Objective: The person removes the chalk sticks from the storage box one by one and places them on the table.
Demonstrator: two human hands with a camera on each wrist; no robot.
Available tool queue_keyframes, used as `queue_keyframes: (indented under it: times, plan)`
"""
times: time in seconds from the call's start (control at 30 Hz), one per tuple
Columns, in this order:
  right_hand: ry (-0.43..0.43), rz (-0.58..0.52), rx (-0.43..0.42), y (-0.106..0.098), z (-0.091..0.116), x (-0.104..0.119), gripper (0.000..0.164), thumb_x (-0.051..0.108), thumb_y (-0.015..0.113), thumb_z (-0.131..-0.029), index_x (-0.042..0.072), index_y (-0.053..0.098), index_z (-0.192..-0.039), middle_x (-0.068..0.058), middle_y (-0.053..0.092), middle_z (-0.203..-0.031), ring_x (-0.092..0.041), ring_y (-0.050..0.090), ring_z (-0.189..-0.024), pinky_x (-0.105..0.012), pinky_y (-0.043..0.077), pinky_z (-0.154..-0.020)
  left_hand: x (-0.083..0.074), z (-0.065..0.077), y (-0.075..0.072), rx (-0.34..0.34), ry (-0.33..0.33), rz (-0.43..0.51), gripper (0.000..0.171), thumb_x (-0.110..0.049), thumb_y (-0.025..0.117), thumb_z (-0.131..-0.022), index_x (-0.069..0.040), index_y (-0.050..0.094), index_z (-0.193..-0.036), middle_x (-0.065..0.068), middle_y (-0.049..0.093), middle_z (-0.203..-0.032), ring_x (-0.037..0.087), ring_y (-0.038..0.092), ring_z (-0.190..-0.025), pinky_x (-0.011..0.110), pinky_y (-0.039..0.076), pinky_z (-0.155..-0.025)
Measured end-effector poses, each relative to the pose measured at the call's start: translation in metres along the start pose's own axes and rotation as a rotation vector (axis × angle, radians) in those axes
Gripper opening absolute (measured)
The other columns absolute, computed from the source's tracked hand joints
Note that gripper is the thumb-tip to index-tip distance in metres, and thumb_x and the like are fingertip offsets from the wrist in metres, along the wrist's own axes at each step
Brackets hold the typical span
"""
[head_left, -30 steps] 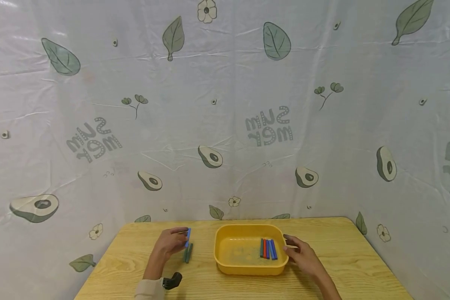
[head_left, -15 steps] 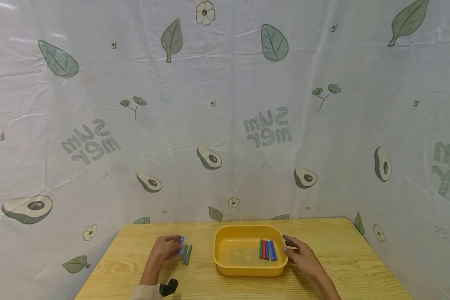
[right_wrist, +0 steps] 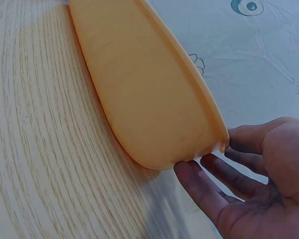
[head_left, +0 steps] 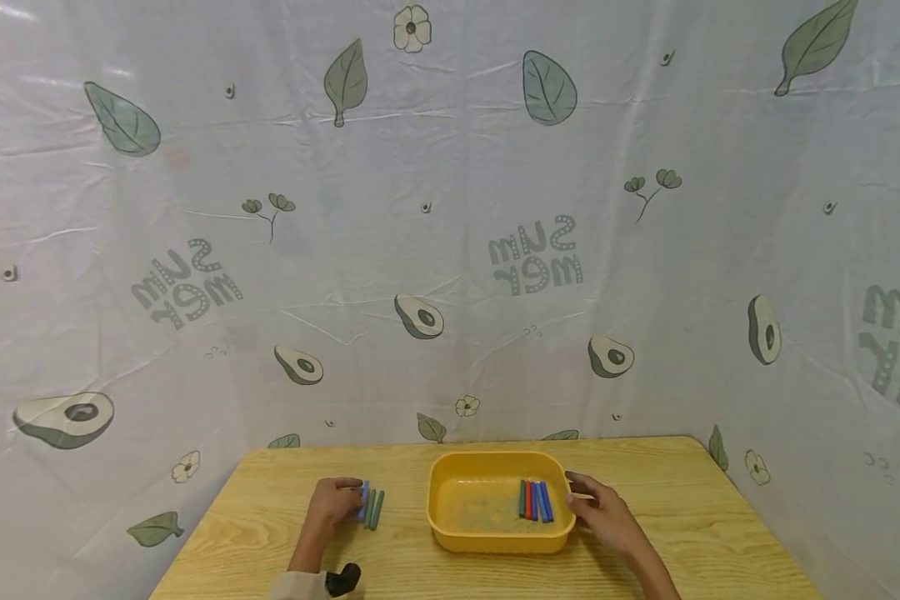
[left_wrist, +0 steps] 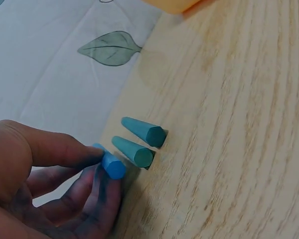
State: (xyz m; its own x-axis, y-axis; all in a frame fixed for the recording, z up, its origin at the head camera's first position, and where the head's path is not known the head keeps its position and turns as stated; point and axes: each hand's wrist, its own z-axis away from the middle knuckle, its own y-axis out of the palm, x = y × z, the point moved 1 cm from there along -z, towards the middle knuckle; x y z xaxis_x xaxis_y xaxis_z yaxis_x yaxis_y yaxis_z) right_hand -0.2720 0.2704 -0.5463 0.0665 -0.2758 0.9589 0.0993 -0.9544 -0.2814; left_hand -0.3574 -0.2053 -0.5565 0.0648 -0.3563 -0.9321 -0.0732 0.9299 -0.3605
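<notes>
My left hand (head_left: 333,501) pinches a blue chalk stick (left_wrist: 112,165) between thumb and fingertips, low over the wooden table. Two green chalk sticks (left_wrist: 139,152) lie side by side just right of it. In the left wrist view, dark dust marks the fingers. My right hand (head_left: 604,515) touches the outer right end of a yellow plastic tray (head_left: 495,543) with its fingertips. Its fingers are not wrapped around the wall in the right wrist view. Within the tray, toward its right side, several chalk sticks (head_left: 536,501) lie in a row: green, red and blue ones.
The wooden table (head_left: 690,517) stretches out on both sides of the tray. Behind it hangs a pale sheet (head_left: 360,250) printed with leaves and avocados. Dusty smears mark the tray floor (head_left: 482,504). A black device (head_left: 342,579) sits on the left wrist.
My left hand has moved left and down with the blue chalk stick, bringing it beside the two green ones. My right hand and the tray have stayed put.
</notes>
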Motion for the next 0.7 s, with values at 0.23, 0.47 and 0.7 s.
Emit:
queue_keyframes:
  times: [0.23,0.47,0.7]
  plan:
    - [0.003,0.006,-0.006,0.0013,0.0018,0.0027,0.059,0.012,0.056,-0.112,-0.015,0.035,-0.16,-0.041,0.051,-0.15,-0.047,0.067,-0.126,-0.04,0.065,-0.092,0.0022,0.0027,0.004,-0.078,0.05,-0.172,0.039,0.001,0.069,-0.078,0.011,0.077,-0.115,0.021,0.079,-0.096,0.02,0.067,-0.072,0.033,0.057,-0.061]
    - [0.013,0.0,-0.006,0.0015,0.0027,0.0036,0.059,0.013,0.056,-0.112,-0.014,0.035,-0.16,-0.042,0.05,-0.151,-0.047,0.067,-0.127,-0.041,0.065,-0.093,-0.0011,0.0079,0.0076,-0.098,0.101,-0.272,0.039,0.001,0.067,-0.076,0.009,0.079,-0.113,0.024,0.08,-0.098,0.026,0.066,-0.075,0.035,0.053,-0.061]
    - [0.023,-0.001,-0.009,0.0006,0.0014,0.0043,0.059,0.013,0.056,-0.112,-0.014,0.035,-0.16,-0.041,0.051,-0.15,-0.047,0.067,-0.126,-0.041,0.065,-0.092,0.0008,0.0075,0.0051,-0.096,0.1,-0.273,0.04,-0.002,0.071,-0.078,0.009,0.078,-0.116,0.027,0.079,-0.105,0.025,0.067,-0.078,0.036,0.054,-0.063]
